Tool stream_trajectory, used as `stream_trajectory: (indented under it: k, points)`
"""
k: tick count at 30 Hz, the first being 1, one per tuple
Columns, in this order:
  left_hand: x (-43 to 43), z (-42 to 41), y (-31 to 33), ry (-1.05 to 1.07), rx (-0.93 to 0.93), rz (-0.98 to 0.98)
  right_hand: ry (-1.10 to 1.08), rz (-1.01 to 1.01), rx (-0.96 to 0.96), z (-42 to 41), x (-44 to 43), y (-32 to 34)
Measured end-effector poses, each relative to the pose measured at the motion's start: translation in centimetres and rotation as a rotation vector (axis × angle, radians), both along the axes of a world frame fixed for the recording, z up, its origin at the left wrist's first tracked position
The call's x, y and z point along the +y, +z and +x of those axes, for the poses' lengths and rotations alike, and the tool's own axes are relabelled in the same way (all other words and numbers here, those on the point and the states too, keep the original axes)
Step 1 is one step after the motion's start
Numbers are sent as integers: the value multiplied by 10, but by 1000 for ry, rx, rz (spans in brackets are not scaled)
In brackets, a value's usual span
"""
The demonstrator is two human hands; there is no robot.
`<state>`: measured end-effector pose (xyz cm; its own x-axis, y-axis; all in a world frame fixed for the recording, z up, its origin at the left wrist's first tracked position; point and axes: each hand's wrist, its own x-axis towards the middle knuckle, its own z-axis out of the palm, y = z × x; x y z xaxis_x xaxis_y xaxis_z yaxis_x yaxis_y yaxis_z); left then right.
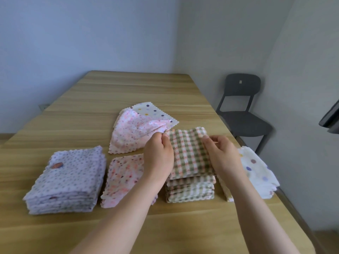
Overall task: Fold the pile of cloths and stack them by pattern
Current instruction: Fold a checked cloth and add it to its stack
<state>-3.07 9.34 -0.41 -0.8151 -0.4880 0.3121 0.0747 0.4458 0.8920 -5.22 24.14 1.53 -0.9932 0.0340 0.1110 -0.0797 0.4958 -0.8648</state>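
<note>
check cloth [189,151]: folded, green and orange. it was held just over the check stack [190,189], far edge lifted and near edge on the stack's top. it was judged to be in the act of being laid down and squared, hence a grip at each far corner.

left hand [159,153]: fingers curled, pinching the cloth's far left corner.

right hand [222,153]: fingers curled, pinching the far right corner.

lilac stack [67,180]: left end of the row, tall.

pink stack [122,176]: just beside it, low, partly under the left forearm.

dot stack [256,171]: right end, near the table [128,88] edge, partly behind the right wrist.

the stacks held one pattern each and sat in a row along the near side, probably so that every stack was within reach.

unfolded remainder: pink cloth [134,132], loose behind the row, lying over a dot cloth [152,110]. only these two showed, so the task was judged nearly done.

chair [242,110]: dark, apart at the right.
</note>
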Motion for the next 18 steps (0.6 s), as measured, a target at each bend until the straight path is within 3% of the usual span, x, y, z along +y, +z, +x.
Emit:
stream_trajectory:
  k: [10, 18]
  points:
    - [-3, -12, -39, 27, -312, -196, -42, 283, 57, -16, -2, -52]
    - [-6, -7, -26, 6, -276, -360, -17, 362, 87, -16, 3, -51]
